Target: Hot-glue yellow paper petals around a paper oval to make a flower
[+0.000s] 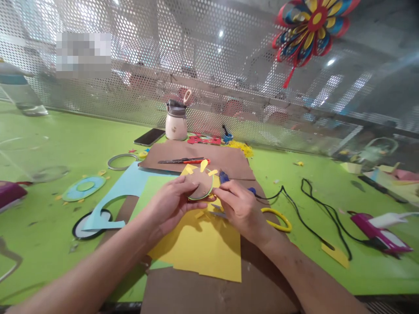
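The left hand [176,196] pinches a cardboard disc [200,185] between thumb and fingers, above a yellow sheet [209,253] in the middle of the bench [314,270]. Yellow paper tabs [204,165] stick out around the disc's far edge. The right hand [240,207] has its fingertips drawn together at the disc's right edge — what they grip, I cannot tell. A blue glue gun [224,177] lies just beyond that hand; scissors [279,220] lie partly under it — yellow handle to the right.
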Available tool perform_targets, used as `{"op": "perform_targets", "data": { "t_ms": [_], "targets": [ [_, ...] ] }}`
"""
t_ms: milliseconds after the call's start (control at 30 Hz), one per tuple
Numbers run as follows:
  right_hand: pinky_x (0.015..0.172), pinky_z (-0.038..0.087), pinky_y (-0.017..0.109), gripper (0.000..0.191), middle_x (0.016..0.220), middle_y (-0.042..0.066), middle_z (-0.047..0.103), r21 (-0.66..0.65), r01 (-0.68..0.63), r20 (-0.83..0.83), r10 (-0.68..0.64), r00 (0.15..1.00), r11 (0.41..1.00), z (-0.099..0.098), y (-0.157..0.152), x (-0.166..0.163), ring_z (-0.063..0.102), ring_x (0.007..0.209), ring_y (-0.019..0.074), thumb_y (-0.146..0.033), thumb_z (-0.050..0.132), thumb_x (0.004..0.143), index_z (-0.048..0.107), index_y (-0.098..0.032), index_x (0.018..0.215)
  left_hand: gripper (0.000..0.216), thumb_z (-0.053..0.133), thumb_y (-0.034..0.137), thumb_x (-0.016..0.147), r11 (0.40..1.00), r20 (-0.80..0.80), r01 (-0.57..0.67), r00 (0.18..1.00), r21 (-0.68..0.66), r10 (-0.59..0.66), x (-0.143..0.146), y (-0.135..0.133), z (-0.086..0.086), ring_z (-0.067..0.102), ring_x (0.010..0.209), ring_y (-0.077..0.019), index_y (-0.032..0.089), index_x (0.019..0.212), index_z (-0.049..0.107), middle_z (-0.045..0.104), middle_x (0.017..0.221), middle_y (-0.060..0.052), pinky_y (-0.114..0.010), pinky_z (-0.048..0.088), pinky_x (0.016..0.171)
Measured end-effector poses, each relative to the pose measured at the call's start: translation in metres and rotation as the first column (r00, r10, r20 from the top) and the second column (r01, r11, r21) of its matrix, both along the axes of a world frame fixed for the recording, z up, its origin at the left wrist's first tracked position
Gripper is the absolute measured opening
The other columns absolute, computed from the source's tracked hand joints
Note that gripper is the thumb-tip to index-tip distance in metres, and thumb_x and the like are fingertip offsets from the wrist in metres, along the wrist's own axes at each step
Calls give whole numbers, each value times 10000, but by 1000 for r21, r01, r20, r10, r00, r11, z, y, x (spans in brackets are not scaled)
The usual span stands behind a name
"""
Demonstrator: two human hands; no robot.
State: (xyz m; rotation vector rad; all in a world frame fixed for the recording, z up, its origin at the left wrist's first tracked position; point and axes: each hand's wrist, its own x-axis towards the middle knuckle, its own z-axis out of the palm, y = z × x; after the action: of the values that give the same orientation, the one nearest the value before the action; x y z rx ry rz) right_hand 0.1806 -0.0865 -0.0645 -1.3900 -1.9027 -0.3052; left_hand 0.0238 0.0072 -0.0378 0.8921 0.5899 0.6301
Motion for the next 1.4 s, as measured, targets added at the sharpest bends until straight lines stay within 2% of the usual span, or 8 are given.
{"op": "perform_targets", "data": {
  "t_ms": [233,333,467,567,733,1033,1233,1400],
  "targets": [
    [724,470,303,241,861,113,627,-28,-17,-142,13,990,999,1,3,-4,577,806,189,-100,449,882,659,-117,1001,127,524,40,797,998,50,-6,999,56,3,2,-4,1,613,744,-147,111,847,617,642,820,-57,-297,572,712],
    [737,480,305,193,878,94,641,-36,26,-347,-37,937,999,2,3,-3,602,791,180,-165,505,868,659,-147,984,116,529,64,809,996,66,-21,998,86,16,2,-5,2,614,741,-152,121,872,608,647,806,-56,-289,560,705],
    [623,493,278,155,733,43,649,-268,-97,-752,-146,642,959,5,4,-4,624,662,161,-290,580,822,665,-160,815,85,522,91,829,984,102,-41,994,174,23,2,-7,4,601,664,-126,133,860,589,632,715,-22,-257,542,683],
    [630,485,272,190,708,31,659,-316,-279,-878,-168,448,907,7,5,-7,618,674,152,-337,615,789,673,-156,789,75,542,91,819,980,106,-30,994,198,9,3,-9,4,597,624,-116,143,858,579,629,673,-4,-237,532,667],
    [646,458,262,184,704,21,647,-315,-332,-920,-200,337,889,9,4,-12,582,681,128,-331,659,739,688,-153,776,138,577,101,794,984,92,-9,996,176,-7,5,-12,3,635,659,-138,143,926,576,670,755,-32,-243,538,655],
    [640,449,265,172,697,12,644,-322,-302,-929,-238,285,897,9,6,-7,567,644,121,-313,705,679,664,-151,720,93,561,110,794,977,-37,-32,998,210,41,2,-7,4,665,676,-168,144,881,568,661,782,-41,-287,578,592],
    [653,470,287,216,666,13,655,-276,-429,-960,-225,167,860,10,4,-3,610,633,133,-326,732,667,630,-149,739,99,589,127,766,975,-103,-46,992,219,70,0,-1,3,698,671,-211,136,857,553,669,775,-64,-240,547,510],
    [632,470,288,214,662,19,678,-257,-489,-966,-219,135,833,11,3,-2,631,620,139,-291,742,662,601,-154,747,116,607,144,751,970,-124,-40,990,241,71,1,-1,2,695,644,-208,133,859,565,678,790,-80,-220,515,451]
  ]
}}
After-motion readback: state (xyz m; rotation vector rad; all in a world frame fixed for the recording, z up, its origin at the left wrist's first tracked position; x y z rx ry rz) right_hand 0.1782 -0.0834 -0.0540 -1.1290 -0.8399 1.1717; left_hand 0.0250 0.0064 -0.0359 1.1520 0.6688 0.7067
